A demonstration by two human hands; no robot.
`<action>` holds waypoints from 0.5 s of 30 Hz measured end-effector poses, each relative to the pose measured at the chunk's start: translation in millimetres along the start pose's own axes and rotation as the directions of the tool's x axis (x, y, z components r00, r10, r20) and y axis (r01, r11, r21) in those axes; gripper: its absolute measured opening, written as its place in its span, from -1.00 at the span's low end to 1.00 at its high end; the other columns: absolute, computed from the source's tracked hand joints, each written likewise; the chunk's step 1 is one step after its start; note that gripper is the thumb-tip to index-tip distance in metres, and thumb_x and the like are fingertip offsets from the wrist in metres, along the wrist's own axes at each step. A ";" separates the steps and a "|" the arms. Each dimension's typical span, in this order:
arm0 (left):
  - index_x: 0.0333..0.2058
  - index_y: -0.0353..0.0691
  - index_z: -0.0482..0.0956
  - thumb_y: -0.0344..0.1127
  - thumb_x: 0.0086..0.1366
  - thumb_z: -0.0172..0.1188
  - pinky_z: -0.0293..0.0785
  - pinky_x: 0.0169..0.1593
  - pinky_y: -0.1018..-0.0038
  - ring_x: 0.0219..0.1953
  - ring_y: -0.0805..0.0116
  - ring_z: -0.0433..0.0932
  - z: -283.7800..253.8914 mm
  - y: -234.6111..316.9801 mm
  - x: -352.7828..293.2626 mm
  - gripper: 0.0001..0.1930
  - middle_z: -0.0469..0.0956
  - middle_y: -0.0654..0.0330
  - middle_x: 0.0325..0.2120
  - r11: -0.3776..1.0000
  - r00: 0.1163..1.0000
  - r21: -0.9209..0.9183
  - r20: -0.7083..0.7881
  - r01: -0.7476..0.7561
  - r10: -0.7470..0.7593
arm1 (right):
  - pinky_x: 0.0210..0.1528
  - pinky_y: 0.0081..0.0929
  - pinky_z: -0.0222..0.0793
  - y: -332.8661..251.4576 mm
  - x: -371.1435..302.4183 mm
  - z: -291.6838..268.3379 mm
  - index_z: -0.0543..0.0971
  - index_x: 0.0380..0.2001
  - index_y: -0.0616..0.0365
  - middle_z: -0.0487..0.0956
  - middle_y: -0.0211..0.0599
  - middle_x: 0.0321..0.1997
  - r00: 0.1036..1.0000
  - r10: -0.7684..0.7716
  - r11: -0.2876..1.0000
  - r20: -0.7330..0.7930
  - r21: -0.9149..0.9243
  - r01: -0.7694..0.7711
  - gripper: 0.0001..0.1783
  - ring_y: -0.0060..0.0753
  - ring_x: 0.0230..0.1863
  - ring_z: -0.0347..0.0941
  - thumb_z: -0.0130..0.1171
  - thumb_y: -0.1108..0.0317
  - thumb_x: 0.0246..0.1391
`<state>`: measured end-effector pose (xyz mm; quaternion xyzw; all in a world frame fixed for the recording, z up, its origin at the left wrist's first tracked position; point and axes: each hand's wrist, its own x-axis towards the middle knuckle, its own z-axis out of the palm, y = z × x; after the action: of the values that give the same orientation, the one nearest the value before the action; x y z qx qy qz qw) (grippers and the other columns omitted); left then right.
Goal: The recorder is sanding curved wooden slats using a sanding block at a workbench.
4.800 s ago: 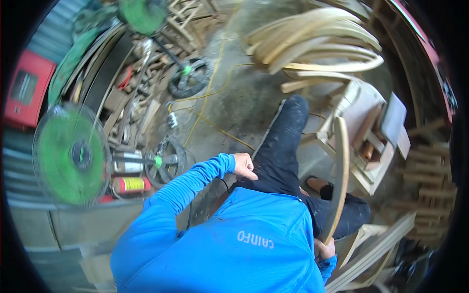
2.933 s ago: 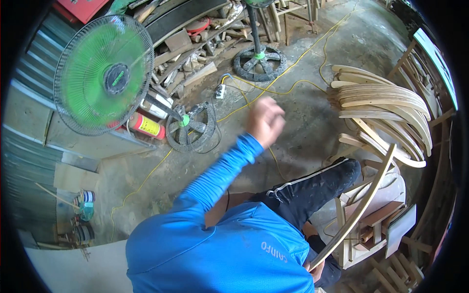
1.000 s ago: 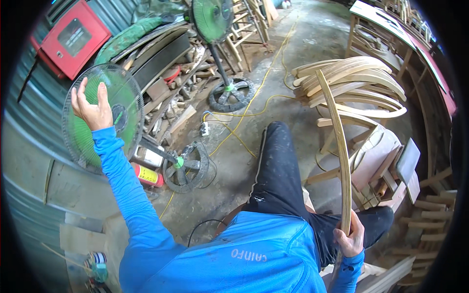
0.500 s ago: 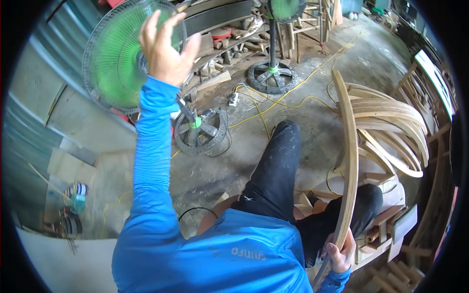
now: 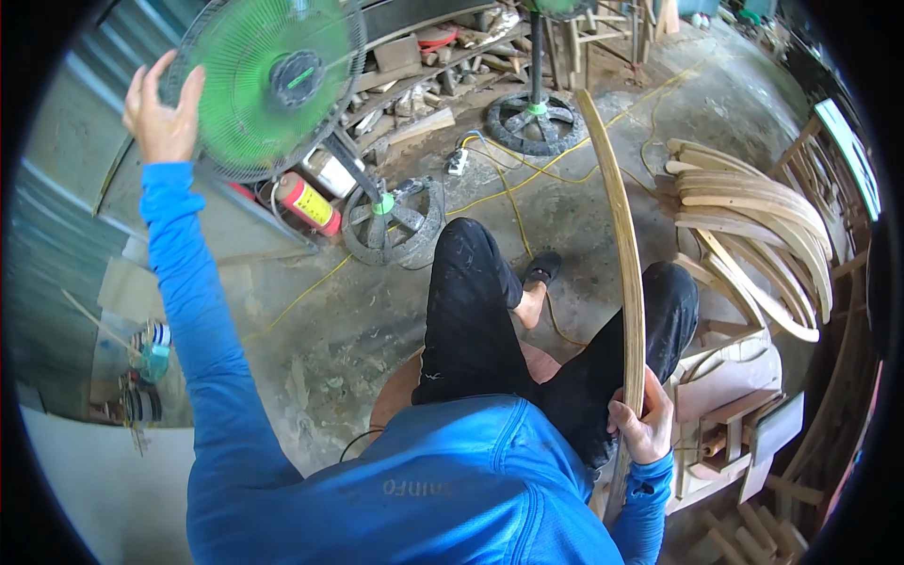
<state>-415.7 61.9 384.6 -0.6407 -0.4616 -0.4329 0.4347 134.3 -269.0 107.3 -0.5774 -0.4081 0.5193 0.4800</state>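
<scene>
My right hand (image 5: 647, 426) is closed around the lower part of a long, curved wooden strip (image 5: 623, 254). The strip stands nearly upright over my right leg, its narrow top end leaning left. My left arm reaches far out to the left. At the left rim of a green-bladed fan (image 5: 250, 99), my left hand (image 5: 163, 115) has its fingers spread with nothing held. Whether its fingertips touch the wire guard, I cannot tell.
Stacked curved wooden pieces (image 5: 753, 212) lie to the right, near a wooden frame (image 5: 730, 395). A red fire extinguisher (image 5: 309, 203) is beside the fan's round base (image 5: 395, 221). Yellow cable (image 5: 513, 202) and a power strip (image 5: 458, 163) cross the floor. Wood scraps (image 5: 424, 89) fill a rack behind.
My left hand has swung left and down, from in front of the fan to its left rim. The wooden strip has shifted left and my right hand has risen slightly.
</scene>
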 end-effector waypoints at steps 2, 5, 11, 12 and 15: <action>0.14 0.11 0.62 0.13 0.22 0.41 0.08 0.43 0.07 0.39 -0.07 0.23 4.7 -6.3 2.2 -0.45 0.37 -0.15 0.29 1.000 1.000 0.024 0.011 0.005 -0.005 | -0.54 -0.66 0.40 0.3 -4.2 0.4 0.34 0.35 0.30 0.53 -0.40 -0.44 1.000 0.009 1.000 -0.001 -0.018 -0.009 -0.02 -0.63 -0.56 0.46 0.47 -0.09 0.04; 0.16 0.07 0.61 0.09 0.27 0.38 0.08 0.42 0.08 0.40 -0.03 0.23 19.8 -5.0 3.5 -0.47 0.36 -0.12 0.29 1.000 1.000 -0.003 0.006 -0.002 0.002 | -0.50 -0.67 0.40 -1.5 -15.9 3.5 0.37 0.33 0.28 0.51 -0.45 -0.44 0.997 0.018 1.000 -0.078 -0.001 -0.018 -0.10 -0.65 -0.54 0.46 0.48 0.01 0.04; 0.19 -0.15 0.56 -0.13 0.35 0.34 0.06 0.43 0.09 0.42 0.04 0.20 63.2 39.3 -9.0 -0.52 0.45 0.06 0.26 0.972 0.998 -0.233 -0.066 -0.021 0.006 | -0.49 -0.64 0.44 -14.7 -38.5 17.6 0.34 0.33 0.29 0.55 -0.38 -0.45 0.965 0.096 0.994 -0.245 0.078 -0.079 -0.15 -0.61 -0.55 0.49 0.44 0.16 0.04; 0.20 -0.20 0.54 -0.17 0.37 0.33 0.05 0.43 0.09 0.43 0.05 0.19 72.2 51.3 -14.5 -0.52 0.46 0.08 0.25 0.971 0.998 -0.240 -0.056 -0.020 0.007 | -0.49 -0.64 0.44 -17.9 -41.5 21.6 0.35 0.32 0.29 0.57 -0.36 -0.44 0.964 0.116 0.990 -0.239 0.109 -0.092 -0.17 -0.60 -0.56 0.49 0.42 0.20 0.04; 0.21 -0.23 0.51 -0.24 0.38 0.31 0.02 0.44 0.10 0.44 0.07 0.16 95.0 86.2 -30.6 -0.53 0.47 0.10 0.24 0.899 0.999 -0.437 -0.038 -0.024 0.008 | -0.51 -0.62 0.44 -33.5 -39.4 28.7 0.37 0.25 0.28 0.58 -0.34 -0.44 0.953 0.151 0.983 -0.264 0.145 -0.116 -0.24 -0.59 -0.55 0.50 0.42 0.25 0.03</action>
<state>-323.8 129.4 318.3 -0.7180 -0.3396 -0.5331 0.2913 101.8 -296.5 148.3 -0.6379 -0.2638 0.4909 0.5315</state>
